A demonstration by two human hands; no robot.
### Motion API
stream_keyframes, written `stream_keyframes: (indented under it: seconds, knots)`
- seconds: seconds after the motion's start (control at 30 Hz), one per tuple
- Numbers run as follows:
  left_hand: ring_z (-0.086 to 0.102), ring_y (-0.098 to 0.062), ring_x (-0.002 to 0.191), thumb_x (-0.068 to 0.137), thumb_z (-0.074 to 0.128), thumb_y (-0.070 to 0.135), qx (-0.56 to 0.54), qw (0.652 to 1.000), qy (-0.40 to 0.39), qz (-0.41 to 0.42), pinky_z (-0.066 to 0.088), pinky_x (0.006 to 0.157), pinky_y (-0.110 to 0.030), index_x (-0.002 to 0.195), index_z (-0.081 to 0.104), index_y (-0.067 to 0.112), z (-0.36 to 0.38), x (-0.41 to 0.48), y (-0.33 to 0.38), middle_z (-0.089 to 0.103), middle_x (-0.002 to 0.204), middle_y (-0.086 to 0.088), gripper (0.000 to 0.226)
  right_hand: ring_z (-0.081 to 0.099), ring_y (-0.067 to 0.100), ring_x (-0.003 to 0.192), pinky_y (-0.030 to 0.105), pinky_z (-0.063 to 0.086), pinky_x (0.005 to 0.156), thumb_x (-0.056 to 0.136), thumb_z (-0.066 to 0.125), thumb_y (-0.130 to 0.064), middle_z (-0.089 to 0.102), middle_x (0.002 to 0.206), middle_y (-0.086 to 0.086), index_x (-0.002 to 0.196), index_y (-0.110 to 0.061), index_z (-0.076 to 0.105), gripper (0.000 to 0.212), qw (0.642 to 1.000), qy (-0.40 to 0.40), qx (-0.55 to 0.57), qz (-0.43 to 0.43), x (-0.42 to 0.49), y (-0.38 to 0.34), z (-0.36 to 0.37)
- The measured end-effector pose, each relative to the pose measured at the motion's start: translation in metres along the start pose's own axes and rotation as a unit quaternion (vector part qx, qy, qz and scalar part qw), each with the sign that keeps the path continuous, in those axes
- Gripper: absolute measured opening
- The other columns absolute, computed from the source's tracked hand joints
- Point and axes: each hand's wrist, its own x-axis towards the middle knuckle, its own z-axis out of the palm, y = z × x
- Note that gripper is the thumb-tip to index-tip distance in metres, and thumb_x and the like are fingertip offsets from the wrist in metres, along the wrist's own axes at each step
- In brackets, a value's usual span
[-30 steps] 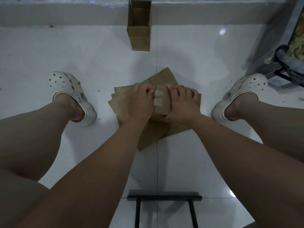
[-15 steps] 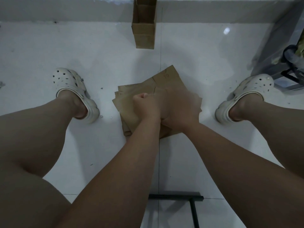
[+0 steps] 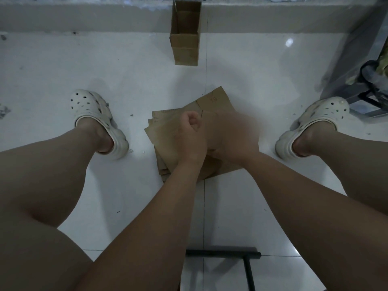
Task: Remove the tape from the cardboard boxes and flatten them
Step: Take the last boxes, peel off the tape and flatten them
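Two hands meet above a stack of flattened cardboard [image 3: 165,139] lying on the white tiled floor [image 3: 126,70]. The left hand [image 3: 192,133] has its grip curled into a fist, with nothing visible inside. The right hand [image 3: 231,135] is motion-blurred, so I cannot tell its grip. One upright open box [image 3: 184,47] stands well beyond, by the wall [image 3: 84,19].

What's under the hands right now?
A stack of flattened cardboard lies on the floor beneath the left hand and right hand. The right hand is motion-blurred, so whether it holds anything, and the cardboard directly under both hands, can't be made out.
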Motion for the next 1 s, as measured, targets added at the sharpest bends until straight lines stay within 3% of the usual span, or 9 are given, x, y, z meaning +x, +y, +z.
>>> stream_keyframes:
  seconds: [0.17, 0.37, 0.43, 0.5, 0.6, 0.7, 0.8, 0.87, 1.0]
  knots:
    - [0.049, 0.003, 0.064, 0.089, 0.058, 0.005, 0.035, 0.999, -0.016, 0.03, 0.041, 0.06, -0.01, 0.098, 0.047, 0.019, 0.003, -0.006, 0.006, 0.049, 0.076, 0.01, 0.02, 0.032, 0.03, 0.13, 0.049, 0.014, 0.11, 0.06, 0.055, -0.073, 0.038, 0.138, 0.009, 0.145, -0.027, 0.022, 0.103, 1.0, -0.01, 0.0, 0.003, 0.0, -0.001, -0.001]
    - [0.05, 0.009, 0.064, 0.096, 0.037, 0.008, -0.042, 0.993, 0.107, 0.012, 0.04, 0.056, -0.003, 0.118, 0.051, 0.016, -0.009, 0.009, 0.036, 0.051, 0.082, 0.013, 0.027, 0.029, 0.028, 0.131, 0.048, 0.012, 0.11, 0.057, 0.068, -0.073, 0.035, 0.139, 0.006, 0.142, -0.033, 0.016, 0.107, 0.999, -0.021, 0.025, 0.033, 0.008, 0.005, -0.002]
    - [0.052, 0.004, 0.065, 0.098, 0.042, 0.023, -0.012, 0.997, 0.074, -0.024, 0.039, 0.055, -0.002, 0.101, 0.062, 0.011, -0.019, 0.024, 0.039, 0.053, 0.078, 0.016, 0.024, 0.03, 0.028, 0.13, 0.047, 0.012, 0.109, 0.057, 0.065, -0.075, 0.035, 0.14, 0.006, 0.142, -0.033, 0.014, 0.107, 0.998, -0.019, 0.033, 0.041, 0.009, 0.007, -0.001]
    - [0.053, -0.003, 0.068, 0.097, 0.048, 0.034, 0.038, 0.998, 0.017, -0.04, 0.049, 0.065, -0.016, 0.09, 0.061, 0.015, -0.026, 0.03, 0.035, 0.053, 0.074, 0.014, 0.025, 0.032, 0.027, 0.129, 0.046, 0.014, 0.108, 0.056, 0.063, -0.076, 0.035, 0.139, 0.005, 0.141, -0.033, 0.014, 0.107, 0.998, -0.012, 0.036, 0.047, 0.007, 0.009, 0.0]
    - [0.059, -0.016, 0.077, 0.1, 0.042, 0.028, 0.068, 0.996, -0.029, -0.058, 0.055, 0.072, -0.035, 0.103, 0.055, 0.025, -0.027, 0.026, 0.022, 0.054, 0.085, 0.015, 0.013, 0.033, 0.027, 0.128, 0.045, 0.015, 0.107, 0.053, 0.058, -0.078, 0.036, 0.137, 0.004, 0.14, -0.033, 0.013, 0.108, 0.997, -0.006, 0.05, 0.06, 0.008, 0.013, -0.002]
    - [0.048, -0.007, 0.068, 0.102, 0.031, 0.018, 0.094, 0.992, -0.072, -0.046, 0.041, 0.058, -0.022, 0.118, 0.048, 0.024, -0.02, 0.023, 0.008, 0.051, 0.088, 0.005, 0.024, 0.03, 0.026, 0.13, 0.044, 0.013, 0.109, 0.05, 0.054, -0.081, 0.035, 0.14, 0.004, 0.143, -0.033, 0.012, 0.113, 0.995, -0.022, 0.062, 0.072, 0.011, 0.019, -0.007]
    - [0.051, -0.015, 0.088, 0.098, 0.029, 0.001, 0.082, 0.981, -0.16, -0.073, 0.046, 0.072, -0.029, 0.125, 0.046, 0.028, -0.014, 0.022, 0.001, 0.052, 0.1, 0.0, 0.041, 0.027, 0.025, 0.134, 0.045, 0.011, 0.112, 0.049, 0.053, -0.082, 0.032, 0.142, 0.003, 0.145, -0.033, 0.011, 0.116, 0.995, -0.042, 0.064, 0.071, 0.012, 0.027, -0.011]
    - [0.053, -0.02, 0.104, 0.1, 0.032, 0.009, 0.084, 0.977, -0.186, -0.068, 0.049, 0.082, -0.036, 0.119, 0.051, 0.031, -0.011, 0.023, 0.002, 0.054, 0.111, 0.003, 0.034, 0.026, 0.025, 0.135, 0.047, 0.009, 0.114, 0.05, 0.057, -0.079, 0.031, 0.144, 0.003, 0.146, -0.033, 0.01, 0.116, 0.994, -0.051, 0.072, 0.069, 0.014, 0.032, -0.014]
    - [0.055, -0.011, 0.092, 0.095, 0.051, 0.033, 0.103, 0.973, -0.202, 0.052, 0.047, 0.077, -0.025, 0.127, 0.056, 0.03, -0.007, 0.029, 0.006, 0.06, 0.099, 0.007, 0.032, 0.025, 0.025, 0.137, 0.048, 0.007, 0.115, 0.055, 0.063, -0.074, 0.031, 0.145, 0.004, 0.147, -0.031, 0.011, 0.114, 0.993, -0.062, 0.079, 0.058, 0.018, 0.034, -0.017]
